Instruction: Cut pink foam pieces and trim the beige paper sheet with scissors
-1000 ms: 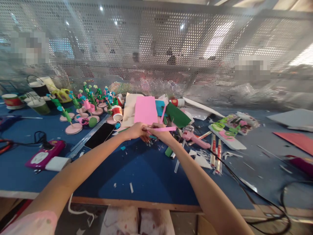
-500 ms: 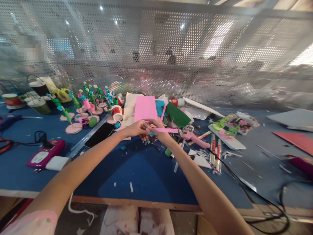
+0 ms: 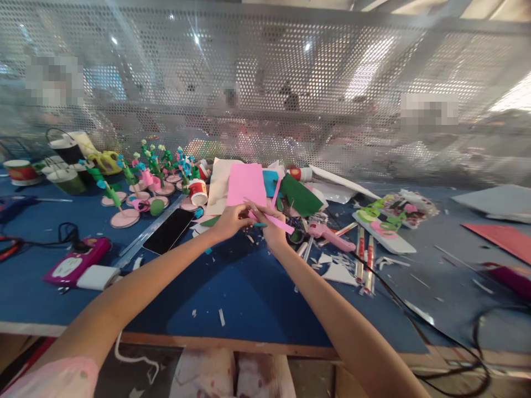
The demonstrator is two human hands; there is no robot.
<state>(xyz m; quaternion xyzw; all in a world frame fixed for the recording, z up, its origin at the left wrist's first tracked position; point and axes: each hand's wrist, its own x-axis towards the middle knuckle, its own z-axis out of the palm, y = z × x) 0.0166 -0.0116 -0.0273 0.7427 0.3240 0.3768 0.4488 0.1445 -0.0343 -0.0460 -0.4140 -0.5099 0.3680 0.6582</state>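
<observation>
Both my hands meet over the middle of the blue table (image 3: 249, 293). My left hand (image 3: 230, 220) pinches the near end of a narrow pink paper strip (image 3: 279, 223). My right hand (image 3: 271, 224) is closed on the same strip, which slants down to the right past my fingers. A small teal piece shows between my fingers. Just behind my hands lies a pink sheet (image 3: 246, 184) on a cream sheet, with a green sheet (image 3: 301, 195) beside it.
Paper flowers on round pink bases (image 3: 124, 218) stand at the left, with a black phone (image 3: 169, 230) and a ruler. A pink glue gun (image 3: 329, 234), glue sticks (image 3: 360, 254), paper scraps and a black cable lie to the right. Perforated mesh backs the table.
My hands have moved slightly away from me and lower toward the table. The pink strip, level before, now slants down to the right.
</observation>
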